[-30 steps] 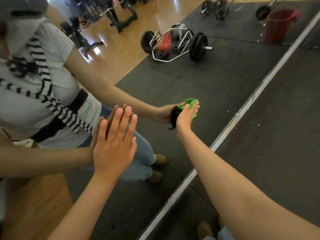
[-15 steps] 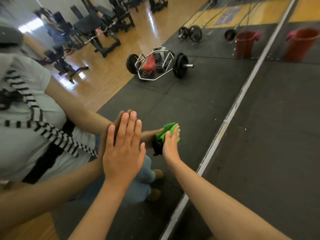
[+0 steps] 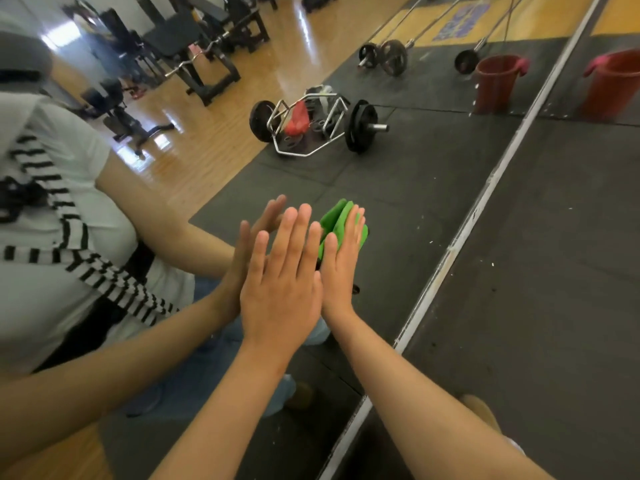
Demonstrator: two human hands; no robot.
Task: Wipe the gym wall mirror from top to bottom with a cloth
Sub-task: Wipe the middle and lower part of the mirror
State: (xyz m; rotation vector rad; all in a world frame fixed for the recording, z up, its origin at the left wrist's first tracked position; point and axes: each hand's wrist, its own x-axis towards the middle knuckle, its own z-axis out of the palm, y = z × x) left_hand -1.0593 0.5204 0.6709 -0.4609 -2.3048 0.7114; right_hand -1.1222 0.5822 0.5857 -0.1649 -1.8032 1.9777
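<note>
- Head view, my left hand [image 3: 280, 292]: it lies flat on the mirror [image 3: 398, 188] with the fingers straight and a little spread; it holds nothing and only supports me
- My right hand [image 3: 341, 261] is also flat with straight fingers, and it presses the green cloth [image 3: 330, 220] against the glass; the cloth shows above my fingertips (the rest is hidden under the palm)
- What changed: one second ago the right hand with the cloth was well apart from the left hand, more toward the pale strip [image 3: 485, 188] at the foot of the mirror; now it is just beside the left hand, and their edges seem to touch
- The left hand has kept its place on the glass
- My judgement: the stroke has crossed this low part of the mirror sideways, so the wiping is already far down; the band just above the strip may still need one pass
</note>
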